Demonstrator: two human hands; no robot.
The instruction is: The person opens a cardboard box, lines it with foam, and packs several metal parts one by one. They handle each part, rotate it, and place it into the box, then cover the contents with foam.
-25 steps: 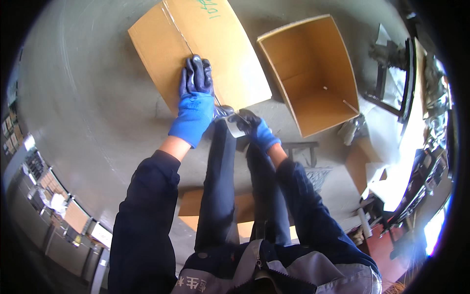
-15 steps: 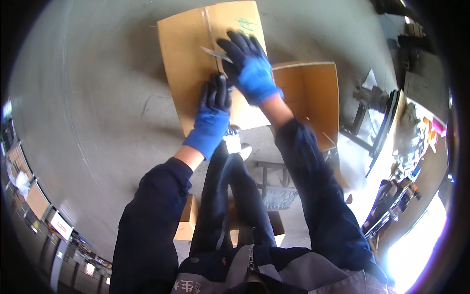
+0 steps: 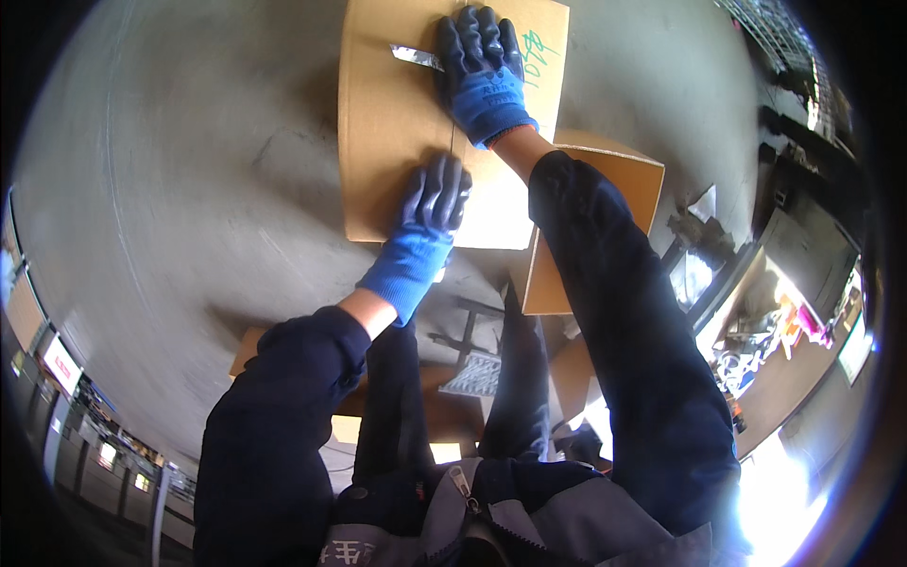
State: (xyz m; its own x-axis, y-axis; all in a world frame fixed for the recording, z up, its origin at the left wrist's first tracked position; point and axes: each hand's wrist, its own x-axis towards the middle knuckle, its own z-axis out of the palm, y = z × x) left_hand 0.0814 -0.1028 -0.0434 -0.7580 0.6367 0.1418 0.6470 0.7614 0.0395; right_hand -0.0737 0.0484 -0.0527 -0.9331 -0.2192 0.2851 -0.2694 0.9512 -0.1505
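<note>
A closed cardboard box (image 3: 387,142) lies in front of me, with a seam down its top and green handwriting near its right edge. My right hand (image 3: 485,76), in a blue and black glove, rests on the far part of the top. A thin silver, blade-like strip (image 3: 413,57) sticks out leftward from under its thumb side; any handle is hidden by the glove. Lower down the seam, my left hand (image 3: 427,222), gloved alike, lies with stretched fingers on the box's near part and holds nothing.
An open cardboard box (image 3: 605,156) stands against the right side of the closed one, partly behind my right arm. More cardboard (image 3: 248,350) shows near my legs, beside a metal frame with a textured plate (image 3: 472,374). A cluttered workbench (image 3: 765,331) runs along the right.
My right hand has moved farther up the box and flattened onto it, the silver strip going with it. The box appears shifted right and straighter in view. My left hand stays on its near part.
</note>
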